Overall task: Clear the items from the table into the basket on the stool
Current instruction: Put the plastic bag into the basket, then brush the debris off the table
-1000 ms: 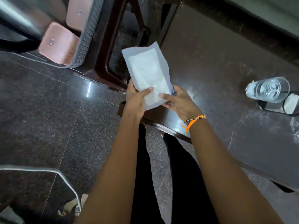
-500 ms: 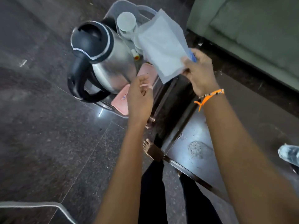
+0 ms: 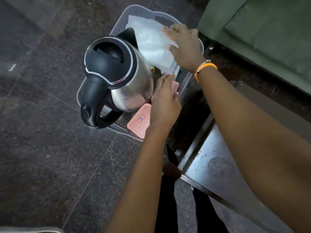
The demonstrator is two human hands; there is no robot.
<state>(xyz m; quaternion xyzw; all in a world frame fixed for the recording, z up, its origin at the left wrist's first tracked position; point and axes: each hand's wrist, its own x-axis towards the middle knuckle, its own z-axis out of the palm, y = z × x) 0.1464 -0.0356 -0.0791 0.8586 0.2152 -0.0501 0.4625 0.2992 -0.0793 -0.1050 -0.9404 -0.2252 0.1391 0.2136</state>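
Observation:
A grey perforated basket (image 3: 117, 26) stands on a dark brown stool (image 3: 190, 101). In it are a steel electric kettle (image 3: 117, 73) with a black lid and handle, pink lidded containers (image 3: 139, 121), and a white packet (image 3: 151, 46) lying across the far end. My right hand (image 3: 186, 47) lies palm down on the packet's right edge with its fingers spread. My left hand (image 3: 165, 105) hovers over the pink containers beside the kettle, fingers extended, holding nothing. Whatever lies under the packet is hidden.
The dark glossy table (image 3: 218, 165) has its corner at the lower right, next to the stool. A green sofa (image 3: 269, 31) fills the upper right. Dark polished stone floor (image 3: 50, 132) spreads to the left.
My right hand carried the white packet from in front of me over to the basket and laid it across the far end. My left hand let go of it and dropped beside the kettle.

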